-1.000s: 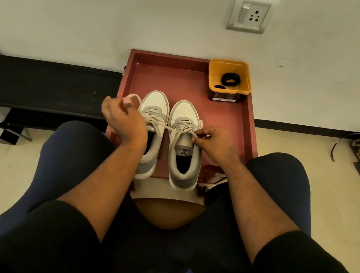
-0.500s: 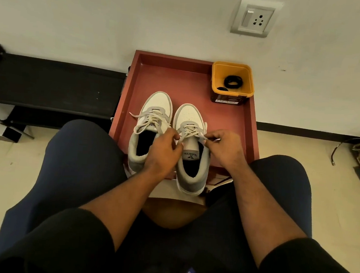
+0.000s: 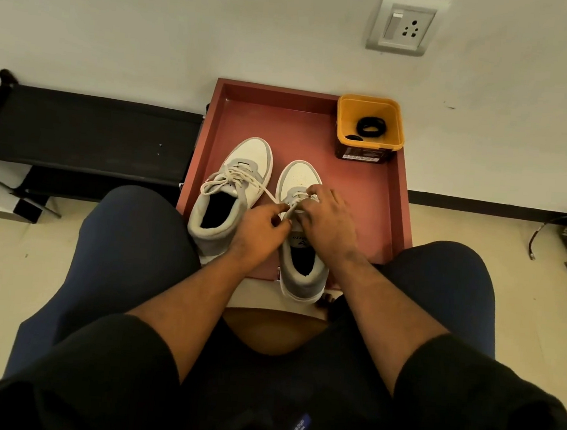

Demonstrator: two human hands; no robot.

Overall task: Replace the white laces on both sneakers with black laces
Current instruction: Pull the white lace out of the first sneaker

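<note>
Change: right hand (image 3: 329,218) has shifted onto right sneaker's (image 3: 302,236) laces
Left hand (image 3: 262,228): pinching white lace (image 3: 271,197)
Right hand: fingers curled on laces
Left sneaker (image 3: 229,190): beside it in red tray (image 3: 394,206)
Black laces (image 3: 370,126): in yellow tub (image 3: 344,117), far right
</note>
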